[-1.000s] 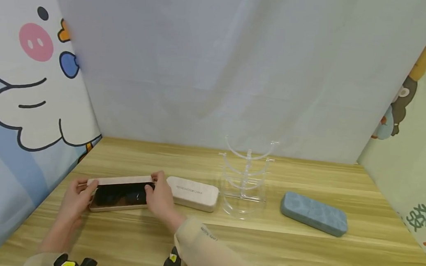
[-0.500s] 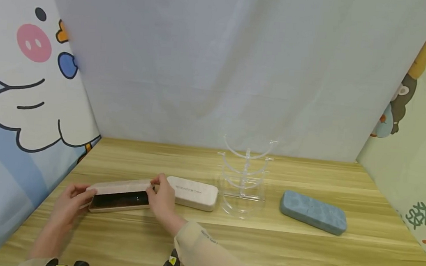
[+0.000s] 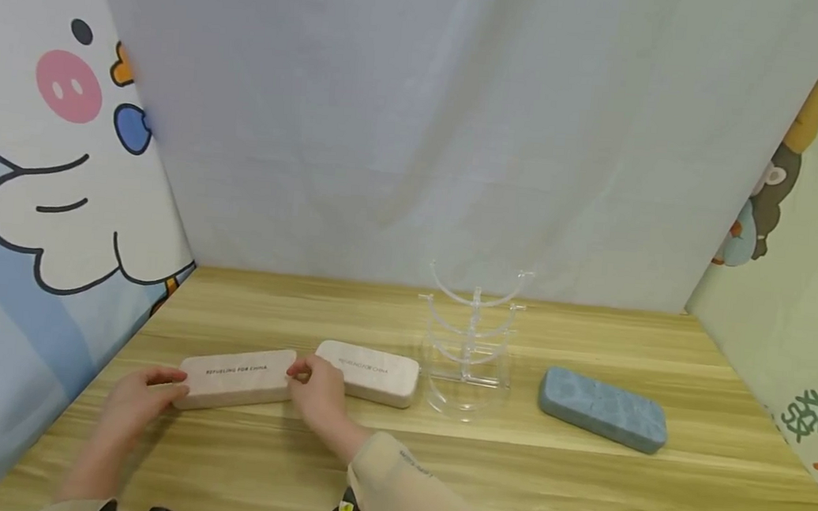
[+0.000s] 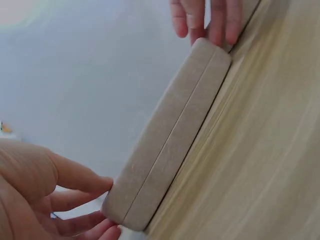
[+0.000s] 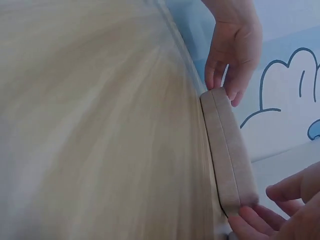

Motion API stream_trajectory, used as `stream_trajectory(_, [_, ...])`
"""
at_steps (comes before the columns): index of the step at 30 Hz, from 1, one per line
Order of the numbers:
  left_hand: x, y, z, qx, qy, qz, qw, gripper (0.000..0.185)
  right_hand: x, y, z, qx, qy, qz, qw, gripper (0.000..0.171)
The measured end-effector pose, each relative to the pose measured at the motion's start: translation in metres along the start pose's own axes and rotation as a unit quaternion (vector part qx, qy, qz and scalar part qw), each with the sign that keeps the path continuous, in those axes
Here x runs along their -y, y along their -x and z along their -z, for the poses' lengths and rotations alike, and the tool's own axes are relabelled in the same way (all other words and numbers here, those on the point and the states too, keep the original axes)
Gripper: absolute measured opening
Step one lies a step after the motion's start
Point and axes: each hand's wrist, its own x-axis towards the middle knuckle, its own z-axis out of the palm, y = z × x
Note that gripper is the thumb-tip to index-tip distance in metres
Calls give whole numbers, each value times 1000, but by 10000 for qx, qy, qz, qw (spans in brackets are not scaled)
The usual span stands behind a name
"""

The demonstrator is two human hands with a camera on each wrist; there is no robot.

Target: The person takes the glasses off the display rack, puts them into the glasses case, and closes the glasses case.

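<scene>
A beige eyeglass case (image 3: pixel 236 378) with lettering on its lid lies closed on the table at the left of the head view. My left hand (image 3: pixel 135 404) touches its left end with the fingertips and thumb. In the left wrist view, the case (image 4: pixel 167 135) shows a thin seam along its side. My right hand (image 3: pixel 321 396) is at the opposite end. The right wrist view has the right fingers (image 5: pixel 255 220) against the case's near corner, with the thumb standing off it. What lies inside the case is hidden.
Just right of the right hand lies a second beige eyeglass case (image 3: pixel 372 372). Beside it stands a clear tiered display rack (image 3: pixel 471 359). A blue eyeglass case (image 3: pixel 601 409) lies further right on the wooden table (image 3: pixel 507 484). A pale curtain (image 3: pixel 417 145) hangs behind.
The left case's lid has come down over the black interior, so the case is now closed with its lettering visible. Both hands have stayed at its ends, lowering slightly.
</scene>
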Motion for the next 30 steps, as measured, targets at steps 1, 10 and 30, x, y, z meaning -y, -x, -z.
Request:
stream_trajectory(1, [-2,2,-1,-108,-99,-33,9999,46,0,1,2,40,54,38,10000,9])
stream_trajectory(10, [-35,22,-17,-669,-551,-952,9917,38,-2,13,35,625,524,163,9965,6])
stream_trajectory(30, [-113,35,-78,-473,-816,-2506,9635,28,-44,46,175,918,1108,6,9896,16])
